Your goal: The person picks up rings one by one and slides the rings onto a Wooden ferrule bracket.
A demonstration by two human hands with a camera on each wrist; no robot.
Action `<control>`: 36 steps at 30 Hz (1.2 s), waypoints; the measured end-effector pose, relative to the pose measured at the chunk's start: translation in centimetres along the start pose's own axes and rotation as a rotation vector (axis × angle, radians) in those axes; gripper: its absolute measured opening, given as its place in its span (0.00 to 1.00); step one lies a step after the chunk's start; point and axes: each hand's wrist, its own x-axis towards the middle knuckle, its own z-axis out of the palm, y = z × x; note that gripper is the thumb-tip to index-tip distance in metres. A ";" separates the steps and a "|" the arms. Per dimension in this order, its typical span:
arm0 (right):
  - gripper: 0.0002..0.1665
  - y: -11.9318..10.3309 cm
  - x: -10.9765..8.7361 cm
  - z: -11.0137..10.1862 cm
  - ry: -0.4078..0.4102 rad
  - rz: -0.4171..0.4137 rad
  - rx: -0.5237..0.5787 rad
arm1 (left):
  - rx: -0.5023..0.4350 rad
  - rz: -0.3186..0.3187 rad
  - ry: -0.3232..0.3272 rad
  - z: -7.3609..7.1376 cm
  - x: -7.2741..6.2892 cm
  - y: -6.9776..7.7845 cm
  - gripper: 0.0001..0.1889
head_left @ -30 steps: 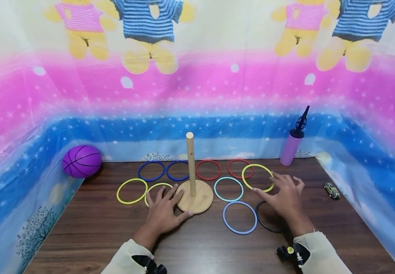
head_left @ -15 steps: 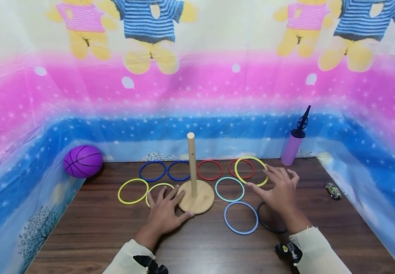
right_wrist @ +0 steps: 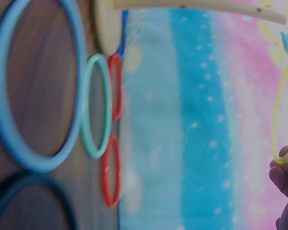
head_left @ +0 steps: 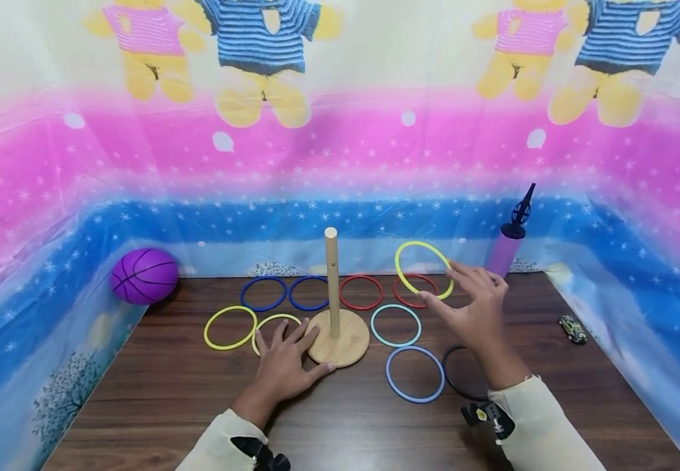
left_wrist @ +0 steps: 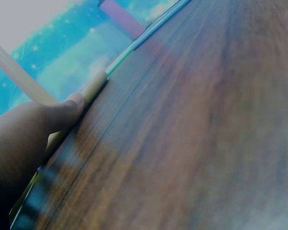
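A wooden peg point(head_left: 334, 281) rises upright from its round base point(head_left: 348, 350) at mid-table. My left hand point(head_left: 283, 369) rests at the base's left side with fingers spread; in the left wrist view its thumb point(left_wrist: 69, 109) lies on the base's edge. Between thumb and fingertips, my right hand point(head_left: 475, 301) pinches a yellow ring point(head_left: 416, 243), held tilted above the table, right of the peg. In the right wrist view this ring point(right_wrist: 275, 115) shows at the right edge. A pale yellow ring point(head_left: 277, 316) lies partly hidden behind the left fingers.
Flat on the table lie another yellow ring point(head_left: 230, 348), two blue rings point(head_left: 264, 309), two red rings point(head_left: 361, 309), a turquoise ring point(head_left: 395, 345), a light blue ring point(head_left: 415, 400) and a black ring point(head_left: 454, 386). A purple ball point(head_left: 144, 276), pump point(head_left: 504, 252) and toy car point(head_left: 572, 330) stand around them.
My right hand has lifted the yellow ring up and moved it leftward, and the ring tilts more steeply. The left hand stays at the base.
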 end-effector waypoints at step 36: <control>0.42 -10.5 6.2 5.5 -0.091 -0.070 0.129 | -0.013 -0.074 -0.006 0.0 -0.2 0.0 0.56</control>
